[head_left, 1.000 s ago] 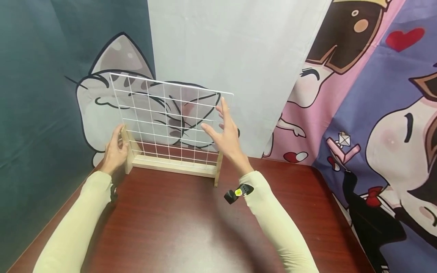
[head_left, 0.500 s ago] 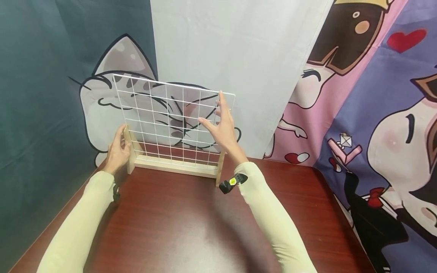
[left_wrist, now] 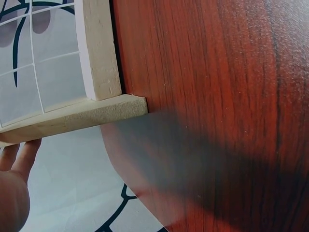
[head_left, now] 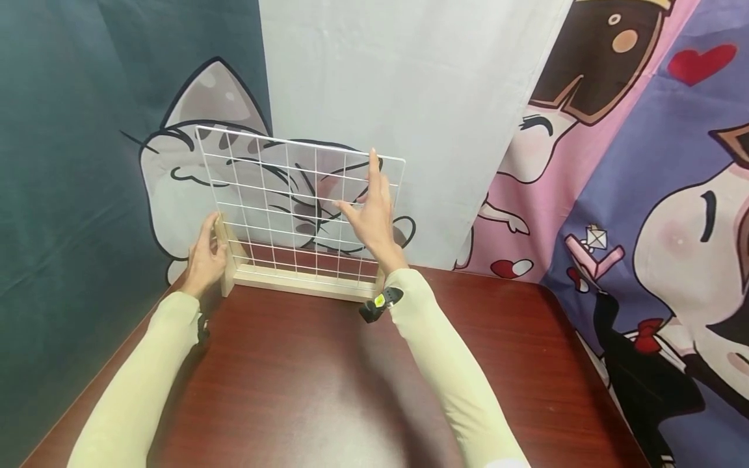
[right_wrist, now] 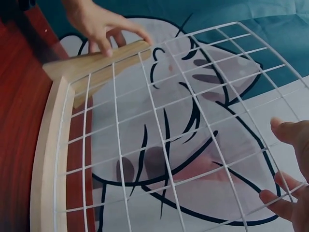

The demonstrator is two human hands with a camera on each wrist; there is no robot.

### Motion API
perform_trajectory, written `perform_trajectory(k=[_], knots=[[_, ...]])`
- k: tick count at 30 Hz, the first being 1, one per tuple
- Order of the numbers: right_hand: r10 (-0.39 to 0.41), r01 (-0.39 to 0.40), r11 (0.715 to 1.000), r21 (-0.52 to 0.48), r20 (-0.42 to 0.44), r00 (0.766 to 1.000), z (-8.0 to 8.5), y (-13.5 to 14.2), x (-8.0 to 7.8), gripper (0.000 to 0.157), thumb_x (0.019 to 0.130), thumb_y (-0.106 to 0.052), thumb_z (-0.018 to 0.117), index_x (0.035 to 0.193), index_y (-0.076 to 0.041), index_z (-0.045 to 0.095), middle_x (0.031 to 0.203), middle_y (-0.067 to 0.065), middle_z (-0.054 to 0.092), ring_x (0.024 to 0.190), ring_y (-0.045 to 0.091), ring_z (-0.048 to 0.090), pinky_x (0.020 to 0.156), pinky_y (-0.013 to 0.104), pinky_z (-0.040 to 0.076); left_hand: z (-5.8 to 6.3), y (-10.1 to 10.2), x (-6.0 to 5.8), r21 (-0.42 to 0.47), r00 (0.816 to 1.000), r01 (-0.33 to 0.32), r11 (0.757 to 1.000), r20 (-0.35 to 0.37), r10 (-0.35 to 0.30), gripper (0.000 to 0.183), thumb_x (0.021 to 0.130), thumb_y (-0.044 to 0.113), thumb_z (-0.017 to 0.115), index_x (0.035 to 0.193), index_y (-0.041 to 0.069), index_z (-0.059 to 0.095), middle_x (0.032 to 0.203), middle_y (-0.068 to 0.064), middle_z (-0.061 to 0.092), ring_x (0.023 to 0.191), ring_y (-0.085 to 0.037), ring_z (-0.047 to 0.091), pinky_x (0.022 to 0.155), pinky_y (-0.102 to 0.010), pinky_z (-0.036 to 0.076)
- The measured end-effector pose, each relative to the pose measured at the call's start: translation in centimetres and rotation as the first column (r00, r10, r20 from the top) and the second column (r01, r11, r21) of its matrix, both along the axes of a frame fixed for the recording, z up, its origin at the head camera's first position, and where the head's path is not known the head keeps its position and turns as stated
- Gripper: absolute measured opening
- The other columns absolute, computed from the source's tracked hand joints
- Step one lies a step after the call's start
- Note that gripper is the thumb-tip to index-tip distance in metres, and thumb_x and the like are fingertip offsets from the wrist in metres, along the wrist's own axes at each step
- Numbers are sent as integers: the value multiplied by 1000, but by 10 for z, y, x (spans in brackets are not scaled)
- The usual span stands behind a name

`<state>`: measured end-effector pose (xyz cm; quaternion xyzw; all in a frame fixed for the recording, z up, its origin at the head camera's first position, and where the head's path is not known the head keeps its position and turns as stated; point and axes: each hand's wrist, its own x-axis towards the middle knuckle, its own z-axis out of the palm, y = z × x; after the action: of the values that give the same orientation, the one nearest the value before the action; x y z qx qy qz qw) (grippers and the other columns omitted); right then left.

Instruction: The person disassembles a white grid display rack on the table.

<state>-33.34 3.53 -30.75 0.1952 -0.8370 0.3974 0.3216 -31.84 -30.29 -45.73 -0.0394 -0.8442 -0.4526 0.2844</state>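
Right hand (head_left: 376,218) at wire grid (head_left: 316,195), cartoon curtain (head_left: 409,78) behind, tabletop (head_left: 304,383) below.

A hand could pass easily over the counter (head_left: 287,383) between the left sleeve (head_left: 134,383) and the right sleeve (head_left: 447,364), as far as the wooden base bar (head_left: 304,283), which lies across the way. Above this bar stands the wire grid (head_left: 291,193); its squares look narrower than a palm. Behind it is a narrow strip of counter, then the rear cloth (head_left: 404,78) closes the space. The left upright (head_left: 227,257) stands near the green cloth (head_left: 76,130), and the left fingers (head_left: 207,227) occupy the small gap on its outer side. The right fingers (head_left: 374,172) obstruct the grid's upper right part. Farther right, beyond the sleeve, the passage is wide until the side cloth (head_left: 673,260).
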Motion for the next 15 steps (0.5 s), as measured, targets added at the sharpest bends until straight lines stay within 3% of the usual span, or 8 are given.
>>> perform_trajectory(k=[5,15], knots=[[-104,104,994,43,-16,994,-1,-5,-5,114,77,-24,87,161,-25,10,124,15,56,68,21,51,67,39,49,-1,-2,0,-7,1000,-10,1000,2,10,77,91,-12,52,156,22,29,141,-39,48,120,-58,54,99,-60,45],[-106,107,990,91,-13,994,0,-2,-9,118,75,-18,88,161,-28,7,120,17,54,69,23,52,68,37,51,1,2,2,-15,1000,-20,1000,-9,20,78,91,-12,52,156,24,29,141,-38,48,119,-60,53,98,-62,45]])
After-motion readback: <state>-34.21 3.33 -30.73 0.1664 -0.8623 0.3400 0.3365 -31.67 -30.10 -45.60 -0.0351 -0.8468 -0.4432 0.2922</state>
